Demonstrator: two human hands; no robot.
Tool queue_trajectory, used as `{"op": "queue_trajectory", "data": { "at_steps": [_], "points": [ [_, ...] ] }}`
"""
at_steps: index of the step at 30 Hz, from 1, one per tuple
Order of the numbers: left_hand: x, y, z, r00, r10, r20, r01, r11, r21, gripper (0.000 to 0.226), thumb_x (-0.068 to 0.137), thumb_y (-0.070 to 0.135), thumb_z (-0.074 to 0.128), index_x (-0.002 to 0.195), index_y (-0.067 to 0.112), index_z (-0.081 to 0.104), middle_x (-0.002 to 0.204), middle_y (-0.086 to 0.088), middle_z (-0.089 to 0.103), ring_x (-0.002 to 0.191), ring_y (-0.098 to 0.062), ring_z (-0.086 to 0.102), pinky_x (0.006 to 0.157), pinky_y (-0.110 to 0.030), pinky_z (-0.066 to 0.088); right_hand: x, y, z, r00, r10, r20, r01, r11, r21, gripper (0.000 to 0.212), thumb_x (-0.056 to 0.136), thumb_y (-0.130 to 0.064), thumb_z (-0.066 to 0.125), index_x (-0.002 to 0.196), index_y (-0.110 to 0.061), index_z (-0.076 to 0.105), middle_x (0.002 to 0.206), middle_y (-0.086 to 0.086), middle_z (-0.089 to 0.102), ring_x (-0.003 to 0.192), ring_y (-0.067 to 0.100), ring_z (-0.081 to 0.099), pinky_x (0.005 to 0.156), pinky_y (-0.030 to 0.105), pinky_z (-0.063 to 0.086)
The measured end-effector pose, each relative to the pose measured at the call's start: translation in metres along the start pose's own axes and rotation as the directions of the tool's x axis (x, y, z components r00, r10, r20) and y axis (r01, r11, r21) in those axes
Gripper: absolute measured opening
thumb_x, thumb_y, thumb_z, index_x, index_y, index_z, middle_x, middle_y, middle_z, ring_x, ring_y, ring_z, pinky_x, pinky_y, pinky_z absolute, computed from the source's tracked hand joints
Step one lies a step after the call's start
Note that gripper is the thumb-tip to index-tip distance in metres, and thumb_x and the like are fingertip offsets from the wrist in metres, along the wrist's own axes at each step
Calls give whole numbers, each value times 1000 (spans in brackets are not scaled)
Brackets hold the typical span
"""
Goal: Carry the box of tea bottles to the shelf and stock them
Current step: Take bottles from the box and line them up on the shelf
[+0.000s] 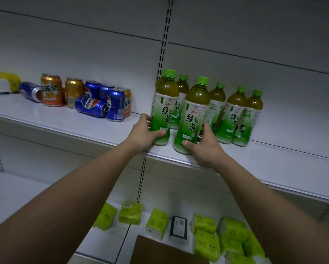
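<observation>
Head view: both arms reach up and forward to the middle shelf (68, 122). The left hand (144, 133) has its grip wrapped round the lower body of one green tea bottle (164, 109), thumb across the front near the base. The right hand (203, 143) grasps a second tea bottle (192, 119) the same way, thumb on the label foot and fingers round the far side. Both bottles stand with their long axes close to upright, caps up, the right one leaning a little left, and both sit near the shelf's front lip, the right one closest to it.

Directly behind and to the right stand the stocked bottles (234, 115), upright and close together, so the held pair lies in front of that row. Open shelf runs further right of the row and between the left bottle and the soda cans (95, 98), two of which lie on their sides. It seems likely that the coming move is a short push back from the lip.

Below, a brown cardboard box (159, 250) shows a corner at the bottom edge, among green packets (205, 242) on the lower shelf (9, 191).
</observation>
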State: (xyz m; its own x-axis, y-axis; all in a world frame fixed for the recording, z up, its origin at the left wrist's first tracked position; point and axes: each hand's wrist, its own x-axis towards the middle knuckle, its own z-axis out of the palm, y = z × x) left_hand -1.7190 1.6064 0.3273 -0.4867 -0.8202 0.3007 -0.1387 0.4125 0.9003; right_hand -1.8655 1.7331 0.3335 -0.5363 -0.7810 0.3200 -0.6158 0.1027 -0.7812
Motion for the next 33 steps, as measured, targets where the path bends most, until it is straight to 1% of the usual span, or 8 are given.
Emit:
{"op": "queue_trajectory", "data": {
  "at_steps": [8, 11, 14, 19, 22, 24, 27, 33],
  "points": [
    [42, -12, 7, 997, 67, -34, -61, 983, 171, 47, 90, 20, 64, 130, 7, 43, 133, -11, 54, 119, -24, 54, 94, -32, 45, 45, 1, 35, 999, 29, -16, -28, 998, 58, 62, 81, -12, 74, 132, -24, 39, 122, -6, 61, 118, 19, 57, 108, 40, 43],
    [58, -16, 7, 998, 61, -29, -52, 971, 233, 47, 92, 23, 61, 132, 6, 43, 134, -12, 52, 122, -27, 52, 99, -35, 42, 62, -2, 40, 999, 24, -30, -24, 1000, -1, 62, 82, -13, 73, 133, -19, 38, 129, -2, 59, 121, 20, 54, 105, 33, 40],
    [66, -25, 7, 997, 62, -50, -50, 976, 213, 46, 93, 25, 59, 134, 9, 43, 136, -11, 50, 123, -26, 51, 101, -36, 42, 78, 0, 48, 998, 34, -59, -36, 999, -34, 58, 83, -16, 72, 131, -19, 39, 133, -1, 57, 124, 22, 53, 106, 35, 39],
    [68, -29, 7, 998, 43, -49, -34, 985, 169, 57, 92, 30, 61, 140, 14, 36, 139, -8, 52, 123, -23, 53, 101, -33, 42, 88, 10, 67, 986, 11, -167, -13, 1000, -14, 55, 83, -22, 70, 131, -24, 42, 133, -3, 57, 124, 21, 53, 105, 39, 40],
    [65, -28, 6, 999, 18, -39, -11, 985, 172, 64, 87, 33, 67, 139, 15, 34, 137, -7, 56, 122, -24, 55, 95, -30, 41, 87, 10, 70, 991, 26, -134, -22, 999, 29, 63, 76, -20, 71, 132, -27, 42, 132, -4, 58, 122, 19, 54, 105, 37, 40],
    [62, -27, 4, 1000, -5, -18, 9, 983, 182, 72, 82, 30, 74, 140, 15, 33, 137, -6, 56, 122, -24, 55, 92, -29, 41, 87, 11, 70, 991, 28, -134, -28, 1000, 2, 70, 69, -31, 72, 132, -31, 40, 133, -3, 57, 123, 21, 53, 107, 44, 42],
    [58, -24, 2, 1000, -22, -14, 24, 978, 206, 78, 79, 25, 76, 142, 15, 31, 138, -7, 55, 123, -25, 54, 99, -33, 42, 84, 11, 70, 992, 22, -121, -24, 1000, -18, 75, 69, -40, 73, 134, -31, 37, 136, -1, 55, 124, 23, 51, 107, 47, 41],
    [59, -26, 2, 999, -44, -27, 49, 981, 188, 68, 82, 23, 74, 138, 15, 35, 138, -8, 55, 123, -25, 54, 102, -37, 42, 84, 15, 64, 995, -5, -95, 1, 999, -34, 66, 81, -14, 70, 138, -23, 37, 137, 1, 55, 126, 23, 50, 104, 32, 37]
  ]
}}
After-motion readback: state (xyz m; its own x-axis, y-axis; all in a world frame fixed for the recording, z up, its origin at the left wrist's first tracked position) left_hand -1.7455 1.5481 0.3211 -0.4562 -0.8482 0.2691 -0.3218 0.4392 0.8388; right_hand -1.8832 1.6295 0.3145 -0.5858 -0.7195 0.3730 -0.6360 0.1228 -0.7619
